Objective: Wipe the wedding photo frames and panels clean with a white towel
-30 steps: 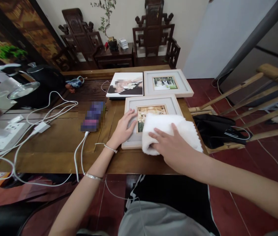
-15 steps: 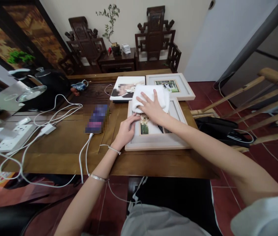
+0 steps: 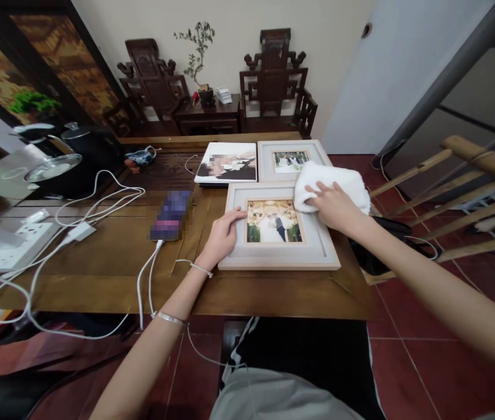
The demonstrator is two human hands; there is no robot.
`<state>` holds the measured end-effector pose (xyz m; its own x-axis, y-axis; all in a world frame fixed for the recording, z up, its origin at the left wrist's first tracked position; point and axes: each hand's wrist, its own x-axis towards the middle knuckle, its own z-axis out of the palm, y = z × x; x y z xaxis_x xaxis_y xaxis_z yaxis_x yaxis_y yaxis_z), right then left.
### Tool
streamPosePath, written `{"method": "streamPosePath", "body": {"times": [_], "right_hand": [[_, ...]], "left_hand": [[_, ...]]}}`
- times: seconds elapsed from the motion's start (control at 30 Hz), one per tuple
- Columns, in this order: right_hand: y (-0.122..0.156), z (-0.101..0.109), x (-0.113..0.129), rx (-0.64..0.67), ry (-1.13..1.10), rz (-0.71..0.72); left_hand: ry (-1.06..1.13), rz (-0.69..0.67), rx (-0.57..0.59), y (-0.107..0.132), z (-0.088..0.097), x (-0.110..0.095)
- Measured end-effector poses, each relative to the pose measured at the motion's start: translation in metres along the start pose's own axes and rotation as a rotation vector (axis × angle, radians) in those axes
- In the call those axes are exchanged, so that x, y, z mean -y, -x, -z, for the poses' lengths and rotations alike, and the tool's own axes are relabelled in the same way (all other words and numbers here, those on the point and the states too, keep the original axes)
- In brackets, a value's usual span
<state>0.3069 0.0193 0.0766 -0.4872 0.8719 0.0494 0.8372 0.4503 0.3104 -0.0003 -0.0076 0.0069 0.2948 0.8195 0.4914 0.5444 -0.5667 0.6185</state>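
A light wooden picture frame (image 3: 280, 260) with a wedding photo under its pale mat lies flat on the table. My left hand (image 3: 223, 236) rests on its left edge, fingers stretched out over the rim. At the frame's upper right corner, my right hand (image 3: 334, 205) presses on and holds a folded white cloth (image 3: 347, 184), which hides that corner and hangs past the side. Behind it lies a second picture frame (image 3: 267, 153), partly covered by the cloth. To that one's left is a white-edged photo panel (image 3: 236, 150), stacked on something dark.
On the wooden table (image 3: 111, 251) lie a charging phone (image 3: 172, 214), white cables, a power strip (image 3: 20, 245) and a small figurine (image 3: 140, 157). A black kettle (image 3: 90, 146) stands at the back left. A wooden chair (image 3: 470, 154) is right of the table.
My right hand has slid the cloth rightward from over the front frame's top middle to its upper right corner, uncovering the photo. My left hand stays at the left edge.
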Motion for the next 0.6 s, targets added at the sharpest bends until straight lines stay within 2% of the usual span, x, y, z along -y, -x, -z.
{"method": "streamPosePath", "body": {"times": [0.1,0.2,0.33,0.47,0.6], "right_hand": [[0.038,0.010,0.024,0.024,0.002,0.072],[0.073,0.029,0.050,0.065,-0.081,0.130],[0.098,0.051,0.074,0.126,-0.240,0.241],[0.082,0.048,0.087,0.130,-0.339,0.312],[0.031,0.025,0.081,0.069,-0.310,0.296]], "left_hand": [[-0.016,-0.007,0.008,0.000,0.001,-0.001],[-0.047,-0.011,0.028,0.000,0.001,-0.001],[-0.100,0.002,0.049,0.001,0.002,-0.001],[-0.123,0.011,0.089,0.001,0.003,0.001],[-0.167,0.030,0.129,0.002,0.002,0.004]]}}
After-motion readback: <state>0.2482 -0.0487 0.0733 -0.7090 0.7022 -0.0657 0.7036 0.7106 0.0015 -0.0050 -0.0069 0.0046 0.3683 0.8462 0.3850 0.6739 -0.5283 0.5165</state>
